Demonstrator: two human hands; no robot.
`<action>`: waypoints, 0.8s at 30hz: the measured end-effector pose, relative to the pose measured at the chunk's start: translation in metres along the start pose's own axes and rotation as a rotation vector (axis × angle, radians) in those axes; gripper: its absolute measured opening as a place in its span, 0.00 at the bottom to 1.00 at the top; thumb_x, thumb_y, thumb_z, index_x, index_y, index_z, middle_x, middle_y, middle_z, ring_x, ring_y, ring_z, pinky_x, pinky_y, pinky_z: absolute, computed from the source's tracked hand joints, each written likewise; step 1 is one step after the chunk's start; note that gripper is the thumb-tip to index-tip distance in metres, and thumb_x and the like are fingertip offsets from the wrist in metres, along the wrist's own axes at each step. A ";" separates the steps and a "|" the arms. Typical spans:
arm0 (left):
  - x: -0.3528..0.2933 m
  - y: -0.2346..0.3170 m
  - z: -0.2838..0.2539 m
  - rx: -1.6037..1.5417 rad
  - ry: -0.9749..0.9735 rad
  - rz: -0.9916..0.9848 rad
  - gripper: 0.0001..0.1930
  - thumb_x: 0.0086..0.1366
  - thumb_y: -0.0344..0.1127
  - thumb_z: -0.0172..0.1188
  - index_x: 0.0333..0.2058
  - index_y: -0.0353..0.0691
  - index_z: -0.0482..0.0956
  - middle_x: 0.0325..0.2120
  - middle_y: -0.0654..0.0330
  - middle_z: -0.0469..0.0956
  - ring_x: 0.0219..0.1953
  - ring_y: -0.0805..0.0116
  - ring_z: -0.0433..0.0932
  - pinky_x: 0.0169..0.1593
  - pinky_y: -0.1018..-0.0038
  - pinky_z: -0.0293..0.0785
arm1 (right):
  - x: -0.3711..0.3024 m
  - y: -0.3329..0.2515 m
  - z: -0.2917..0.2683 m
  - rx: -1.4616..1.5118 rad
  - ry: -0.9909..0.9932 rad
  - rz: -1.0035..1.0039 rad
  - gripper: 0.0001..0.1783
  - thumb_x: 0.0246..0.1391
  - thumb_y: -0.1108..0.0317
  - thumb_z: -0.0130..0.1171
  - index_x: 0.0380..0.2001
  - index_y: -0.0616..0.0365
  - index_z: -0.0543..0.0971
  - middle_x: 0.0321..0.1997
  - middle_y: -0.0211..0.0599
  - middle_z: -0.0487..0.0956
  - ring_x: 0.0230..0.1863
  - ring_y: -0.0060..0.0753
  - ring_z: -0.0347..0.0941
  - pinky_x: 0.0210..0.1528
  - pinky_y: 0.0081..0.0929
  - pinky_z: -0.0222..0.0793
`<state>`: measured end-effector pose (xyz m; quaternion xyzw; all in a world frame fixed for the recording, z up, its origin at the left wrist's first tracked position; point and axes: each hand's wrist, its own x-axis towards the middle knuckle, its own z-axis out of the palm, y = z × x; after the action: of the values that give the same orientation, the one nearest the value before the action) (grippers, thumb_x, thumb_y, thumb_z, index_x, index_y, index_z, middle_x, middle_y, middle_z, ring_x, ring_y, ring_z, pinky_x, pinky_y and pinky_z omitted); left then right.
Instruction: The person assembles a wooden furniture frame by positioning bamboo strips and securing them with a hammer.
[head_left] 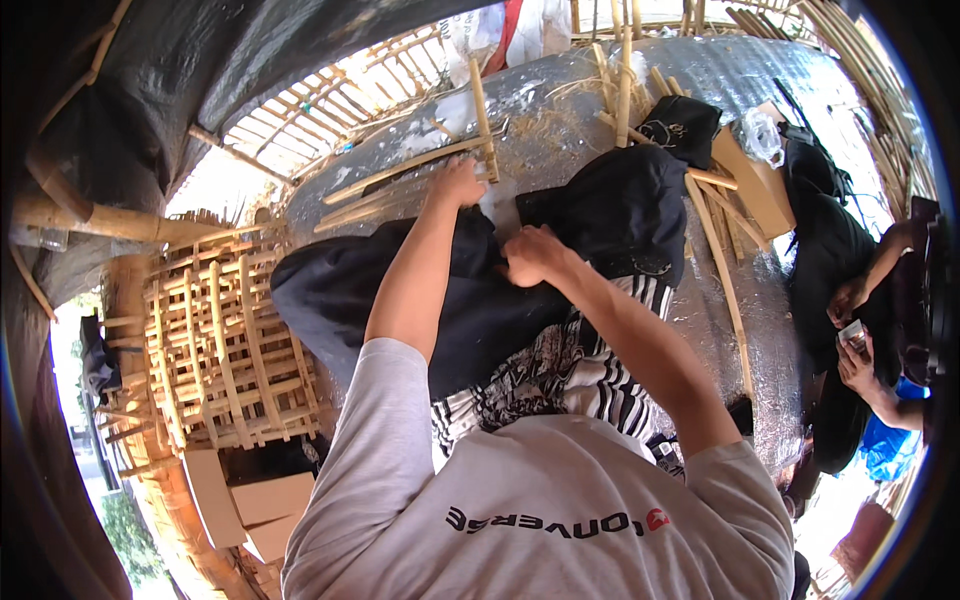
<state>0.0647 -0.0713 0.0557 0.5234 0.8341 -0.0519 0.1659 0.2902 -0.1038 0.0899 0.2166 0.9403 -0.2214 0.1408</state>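
My left hand (pixel 458 182) is out in front of my lap, its fingers curled round a pale bamboo strip (pixel 375 205) among several lying to the left. Close beside its fingertips a bamboo stick (pixel 483 115) points away from me. Nearer to me, my right hand (pixel 535 255) is closed between my knees, against the black cloth (pixel 400 290) over my legs. Its fingers are turned under, so whatever they hold is hidden. A patterned black-and-white cloth (pixel 560 370) covers my lap.
A woven bamboo panel (pixel 225 345) stands at the left above cardboard (pixel 265 510). Bamboo sticks (pixel 725 270), a black bag (pixel 682 128) and a cardboard piece (pixel 755 185) lie at right on a silvery mat (pixel 690 330). Another person's hands (pixel 855 355) hold a small object there.
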 end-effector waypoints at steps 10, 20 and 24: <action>-0.012 0.013 0.039 -0.019 0.194 0.173 0.24 0.61 0.51 0.63 0.54 0.50 0.74 0.47 0.56 0.75 0.54 0.53 0.74 0.57 0.52 0.67 | -0.048 0.053 -0.018 0.501 0.845 -0.287 0.21 0.57 0.58 0.63 0.47 0.62 0.78 0.47 0.46 0.79 0.46 0.50 0.77 0.52 0.41 0.72; -0.011 0.005 0.053 -0.072 0.280 0.376 0.14 0.63 0.37 0.61 0.46 0.44 0.75 0.40 0.55 0.77 0.43 0.48 0.79 0.45 0.54 0.75 | -0.178 0.318 0.028 0.336 1.011 0.942 0.18 0.56 0.59 0.62 0.44 0.61 0.80 0.42 0.50 0.83 0.45 0.52 0.79 0.50 0.40 0.73; -0.010 -0.017 0.047 -0.120 0.259 0.463 0.18 0.59 0.30 0.63 0.50 0.46 0.77 0.42 0.54 0.78 0.44 0.49 0.78 0.45 0.55 0.75 | -0.182 0.301 0.065 0.335 0.864 0.902 0.16 0.55 0.60 0.64 0.41 0.61 0.80 0.44 0.50 0.83 0.46 0.54 0.79 0.50 0.40 0.73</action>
<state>0.0640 -0.0993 0.0136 0.6916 0.7082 0.1043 0.0961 0.6001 0.0459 -0.0071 0.6792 0.6815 -0.1772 -0.2070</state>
